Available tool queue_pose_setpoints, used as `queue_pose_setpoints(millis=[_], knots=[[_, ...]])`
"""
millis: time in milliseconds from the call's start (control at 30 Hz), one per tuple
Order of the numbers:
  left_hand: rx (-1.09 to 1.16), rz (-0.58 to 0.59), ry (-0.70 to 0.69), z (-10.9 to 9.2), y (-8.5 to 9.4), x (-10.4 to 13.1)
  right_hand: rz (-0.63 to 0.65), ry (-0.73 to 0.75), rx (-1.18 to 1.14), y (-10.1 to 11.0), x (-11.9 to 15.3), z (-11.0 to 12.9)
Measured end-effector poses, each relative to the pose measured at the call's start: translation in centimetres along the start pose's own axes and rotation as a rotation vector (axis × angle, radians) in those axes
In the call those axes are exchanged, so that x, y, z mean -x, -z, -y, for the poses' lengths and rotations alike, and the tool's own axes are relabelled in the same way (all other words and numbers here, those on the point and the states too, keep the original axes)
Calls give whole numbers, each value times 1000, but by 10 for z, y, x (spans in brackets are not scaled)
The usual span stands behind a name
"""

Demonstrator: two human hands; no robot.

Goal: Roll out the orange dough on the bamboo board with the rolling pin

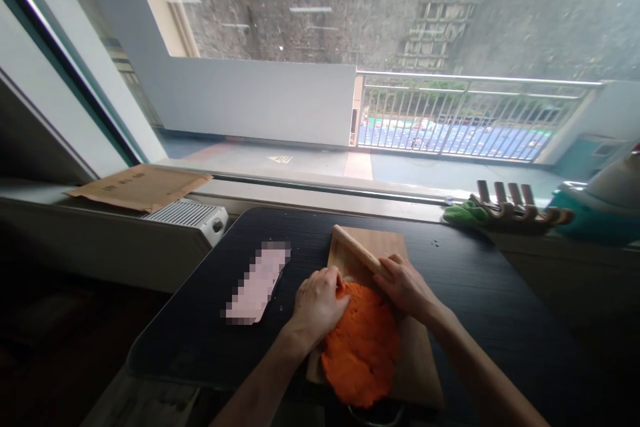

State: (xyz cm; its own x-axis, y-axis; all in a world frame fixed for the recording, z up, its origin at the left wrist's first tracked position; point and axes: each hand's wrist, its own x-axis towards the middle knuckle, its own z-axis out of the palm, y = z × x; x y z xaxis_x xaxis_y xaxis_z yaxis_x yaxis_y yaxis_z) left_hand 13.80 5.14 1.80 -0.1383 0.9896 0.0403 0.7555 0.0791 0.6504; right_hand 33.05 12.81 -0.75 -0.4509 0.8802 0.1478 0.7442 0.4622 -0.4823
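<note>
A flattened, uneven slab of orange dough (363,347) lies on a wooden board (420,373), its near end reaching past the board's front edge. At its far left edge my left hand (323,300) is closed, with fingers curled over the rim of the dough. A pale wooden rolling pin (357,248) slants across the far part of the board. My right hand (407,283) is wrapped round the near right end of the pin, close beside the dough. Part of a rounded metal rim (375,417) shows below the dough.
The board rests on a dark table (200,340). A pink, pixelated flat object (257,287) lies left of my left hand. Along the window sill are a brown envelope (143,187), a green cloth (465,213), a wooden rack (520,203) and a teal container (580,213).
</note>
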Motion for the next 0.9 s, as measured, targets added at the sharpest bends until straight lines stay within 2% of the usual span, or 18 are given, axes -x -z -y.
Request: queue_pose_setpoints(millis=[100, 200, 267, 367, 433, 567, 667, 800, 900], knots=[[136, -3, -24, -1, 0, 0, -23, -5, -3, -6, 3, 0], [277, -96, -23, 6, 3, 5, -29, -15, -41, -5, 2, -2], [327, -161, 1, 15, 5, 12, -35, -21, -72, 0, 0, -3], [338, -162, 23, 30, 5, 26, -52, -16, -106, 14, 1, -3], [331, -143, 33, 38, 3, 36, -16, 37, -113, 24, 6, 1], [368, -161, 108, 51, -5, 47, 156, 171, -84, 32, 17, 17], [491, -176, 122, 60, -11, 50, 227, 161, -30, 21, 12, 35], [572, -184, 134, 62, -13, 52, 113, 34, 123, -8, -8, 61], [559, -200, 135, 61, -12, 53, 85, -14, 185, -27, -9, 75]])
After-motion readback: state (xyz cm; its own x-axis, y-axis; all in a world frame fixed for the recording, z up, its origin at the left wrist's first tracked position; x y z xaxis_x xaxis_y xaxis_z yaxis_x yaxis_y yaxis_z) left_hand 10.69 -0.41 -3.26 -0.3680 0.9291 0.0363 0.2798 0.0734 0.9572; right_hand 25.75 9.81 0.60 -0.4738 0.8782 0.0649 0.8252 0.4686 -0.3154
